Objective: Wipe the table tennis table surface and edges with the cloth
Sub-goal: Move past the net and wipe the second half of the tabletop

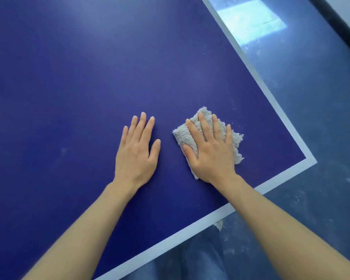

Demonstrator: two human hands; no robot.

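The blue table tennis table (pixel 73 81) fills most of the view, with a white border line (pixel 271 98) along its right and near edges. A folded grey fluffy cloth (pixel 235 139) lies on the surface near the table's right near corner. My right hand (pixel 210 150) presses flat on the cloth with fingers spread, covering most of it. My left hand (pixel 136 152) rests palm down on the bare blue surface just left of the cloth, fingers apart, holding nothing.
Beyond the table's corner (pixel 310 159) lies a dusty blue-grey floor (pixel 321 118) with a bright light reflection (pixel 251 23) at the top right. A dark baseboard (pixel 339 23) runs along the far right. My jeans-clad legs (pixel 200 257) show below the near edge.
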